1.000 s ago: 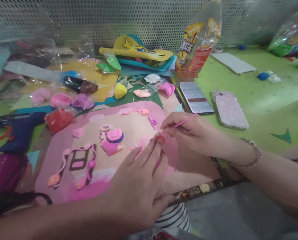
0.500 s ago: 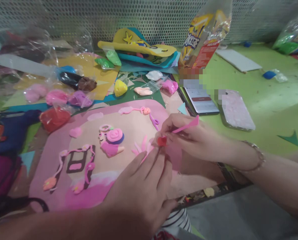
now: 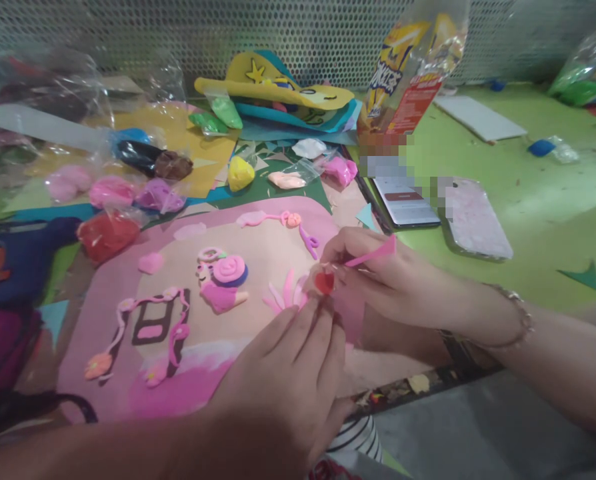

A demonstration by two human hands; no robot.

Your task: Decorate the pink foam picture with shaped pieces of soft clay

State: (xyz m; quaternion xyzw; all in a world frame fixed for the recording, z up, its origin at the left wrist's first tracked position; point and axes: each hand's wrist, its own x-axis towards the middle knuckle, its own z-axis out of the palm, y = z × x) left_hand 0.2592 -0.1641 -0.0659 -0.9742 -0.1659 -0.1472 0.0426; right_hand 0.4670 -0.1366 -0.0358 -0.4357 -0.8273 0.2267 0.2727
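The tall foil snack bag (image 3: 403, 80) at the far right carries bold lettering, too blurred to read. Near centre, a small glossy red clay bead (image 3: 324, 282) sits pinched between the fingertips of both hands over the pink felt board (image 3: 103, 300). The right hand (image 3: 378, 273) also grips a thin pink plastic modelling tool (image 3: 371, 253); the left hand (image 3: 288, 373) lies flat, fingers extended. Soft bagged clay lumps (image 3: 108, 233) lie far left on the table (image 3: 528, 220).

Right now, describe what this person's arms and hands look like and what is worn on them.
Both forearms are bare, with no sleeves or gloves showing. The right wrist carries a thin metallic bracelet. The left hand and right hand show no rings that can be made out.
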